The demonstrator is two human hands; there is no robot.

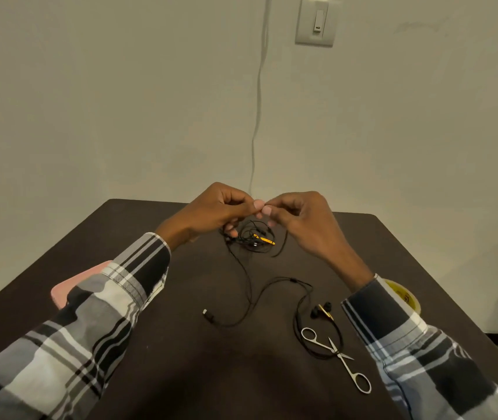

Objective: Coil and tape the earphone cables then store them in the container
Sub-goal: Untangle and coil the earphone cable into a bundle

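Both hands are up over the far part of the dark table [151,344], close together, fingertips almost touching. The left hand [217,212] has its fingers curled in, and a black earphone cable [252,237] hangs from it in a messy bunch of loops. The bunch has a small yellow piece on it and sits just under the hands, and a strand runs from it down onto the table. The right hand [299,221] has its thumb and first finger pressed together at the tips, right next to the left thumb. It looks like it pinches something tiny there, but I cannot tell what it is, or if it is the cable.

A second black earphone cable [272,286] lies loose on the table, nearer to the person. Its plug [207,313] is on the left end. The cable bends across to the right, and its earbuds [320,310] lie near the right sleeve.

Small silver scissors [335,356] lie on the table with the blades a bit open, on top of a loop of that second cable. A roll of yellow tape [405,298] sits by the right edge of the table, partly hidden behind the right sleeve. A pink thing [75,286] peeks out from under the left sleeve at the left edge. Both sleeves are checked in black, grey and white
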